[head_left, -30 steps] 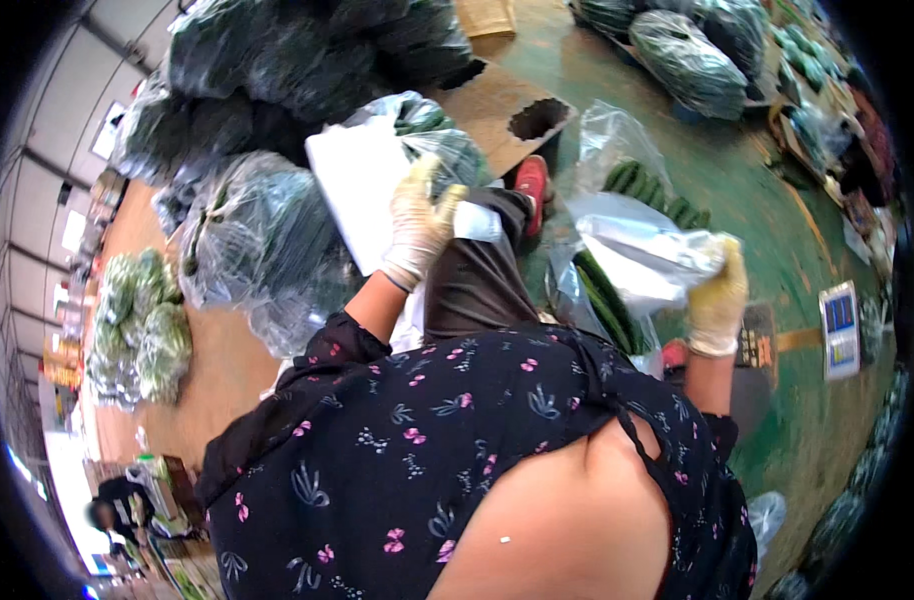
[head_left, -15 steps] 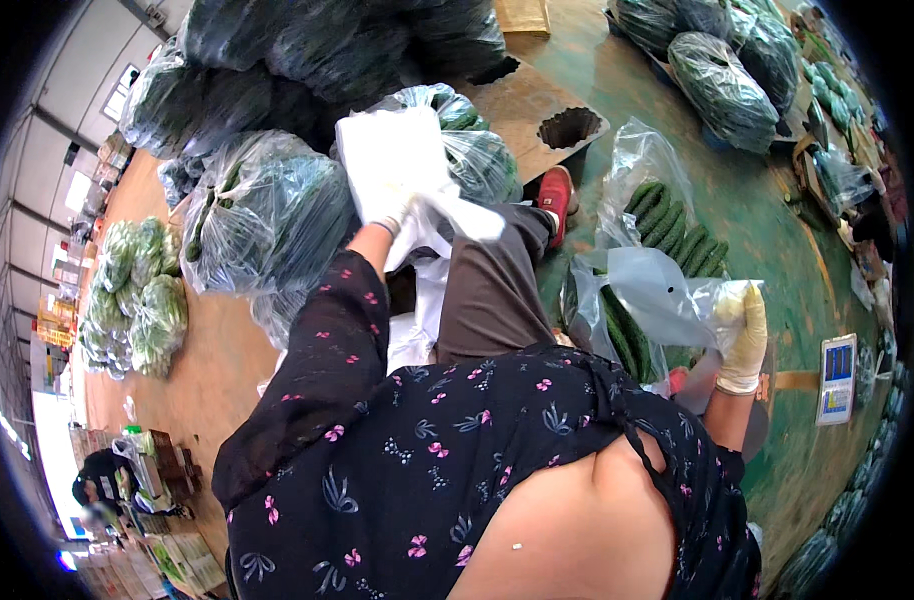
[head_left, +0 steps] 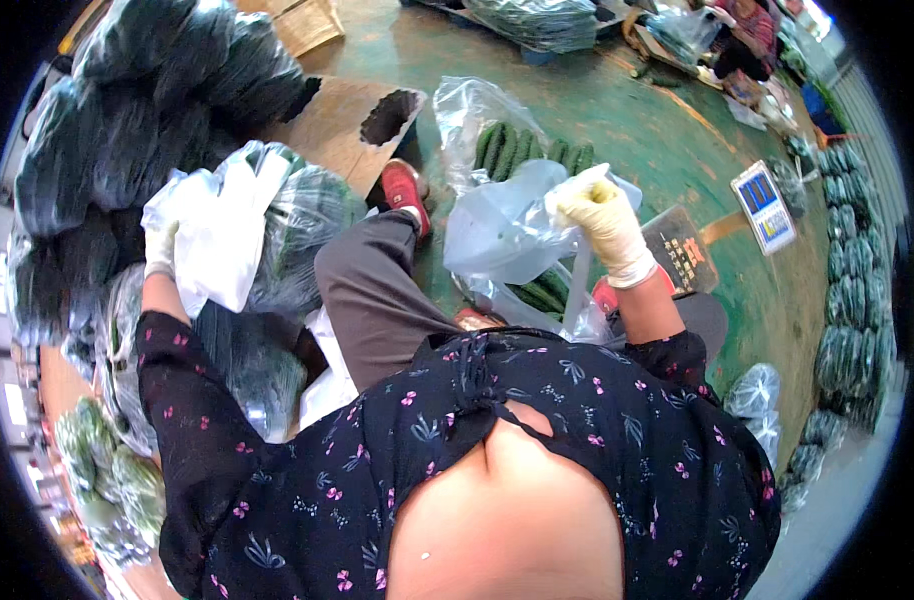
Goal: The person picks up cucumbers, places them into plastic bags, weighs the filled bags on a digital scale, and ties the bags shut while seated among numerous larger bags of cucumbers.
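Observation:
My left hand (head_left: 160, 246), gloved, is closed on a white plastic bag (head_left: 215, 240) that hangs crumpled beside a filled bag. In front of me to the right, my right hand (head_left: 605, 222), in a pale yellow glove, grips the gathered edge of a clear plastic bag (head_left: 497, 225). Dark green cucumbers (head_left: 539, 295) show through the lower part of that bag. Just beyond, more cucumbers (head_left: 507, 150) lie side by side on another clear plastic bag (head_left: 482, 100). The fingertips of my left hand are partly hidden by the white plastic.
Large filled bags (head_left: 137, 100) are piled at the left. A board with a hole (head_left: 352, 135) lies ahead, near my red shoe (head_left: 405, 195). On the right are a scale display (head_left: 764, 207) and stacked bagged vegetables (head_left: 849, 300). Another person (head_left: 747, 35) sits far right.
The view has turned to the right. My left hand has moved the white bag over to the left. My right hand has lifted the clear bag's edge and moved it farther forward.

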Tool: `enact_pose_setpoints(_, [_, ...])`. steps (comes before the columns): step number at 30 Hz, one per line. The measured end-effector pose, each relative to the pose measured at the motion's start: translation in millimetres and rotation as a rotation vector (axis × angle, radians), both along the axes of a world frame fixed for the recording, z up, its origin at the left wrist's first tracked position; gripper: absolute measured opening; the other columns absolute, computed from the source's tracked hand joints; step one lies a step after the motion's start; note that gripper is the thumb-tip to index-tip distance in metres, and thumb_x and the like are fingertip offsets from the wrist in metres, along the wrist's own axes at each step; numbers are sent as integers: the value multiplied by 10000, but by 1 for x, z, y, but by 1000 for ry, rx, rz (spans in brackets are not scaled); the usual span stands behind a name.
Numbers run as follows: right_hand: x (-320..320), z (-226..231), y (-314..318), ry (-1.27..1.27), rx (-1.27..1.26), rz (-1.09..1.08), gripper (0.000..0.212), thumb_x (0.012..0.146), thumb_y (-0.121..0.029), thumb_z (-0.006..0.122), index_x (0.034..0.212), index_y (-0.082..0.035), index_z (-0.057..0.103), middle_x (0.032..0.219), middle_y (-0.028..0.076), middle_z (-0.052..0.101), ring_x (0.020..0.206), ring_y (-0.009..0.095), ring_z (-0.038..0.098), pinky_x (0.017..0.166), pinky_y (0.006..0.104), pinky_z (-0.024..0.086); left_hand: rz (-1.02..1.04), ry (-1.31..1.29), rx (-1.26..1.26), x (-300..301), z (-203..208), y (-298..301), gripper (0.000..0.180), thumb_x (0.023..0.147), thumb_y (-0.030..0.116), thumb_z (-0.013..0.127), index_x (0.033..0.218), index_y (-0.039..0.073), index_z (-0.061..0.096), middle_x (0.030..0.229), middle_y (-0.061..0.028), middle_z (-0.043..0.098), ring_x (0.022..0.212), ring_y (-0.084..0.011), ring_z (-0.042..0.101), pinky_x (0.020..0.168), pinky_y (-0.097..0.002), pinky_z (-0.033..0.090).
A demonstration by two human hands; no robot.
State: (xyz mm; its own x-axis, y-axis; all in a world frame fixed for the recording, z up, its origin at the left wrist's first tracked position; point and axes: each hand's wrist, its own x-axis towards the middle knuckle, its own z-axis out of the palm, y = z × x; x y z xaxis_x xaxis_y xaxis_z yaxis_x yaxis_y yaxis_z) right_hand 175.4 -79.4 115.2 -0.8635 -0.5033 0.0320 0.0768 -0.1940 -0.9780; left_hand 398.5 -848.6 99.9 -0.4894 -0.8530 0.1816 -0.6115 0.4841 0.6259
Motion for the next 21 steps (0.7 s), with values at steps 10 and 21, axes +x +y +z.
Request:
enact_pose_setpoints(10, [23, -34, -13, 95, 493, -18, 266, 724, -230, 800, 767, -30, 631, 682, -12, 577, 624, 73, 491, 568, 250, 434, -637, 530, 577, -82, 68, 346, 220, 885, 217, 598, 1002, 32, 624, 918, -34, 596, 835, -118, 537, 759, -285, 467])
enact_pose_setpoints(21, [23, -68, 7, -44, 333, 23, 230, 734, -184, 780, 692, -76, 582, 675, -51, 544, 634, 52, 470, 549, 228, 389, -770, 622, 1818, -123, -46, 543, 119, 848, 89, 578, 904, -10, 614, 920, -78, 645, 838, -188, 616, 788, -346, 504])
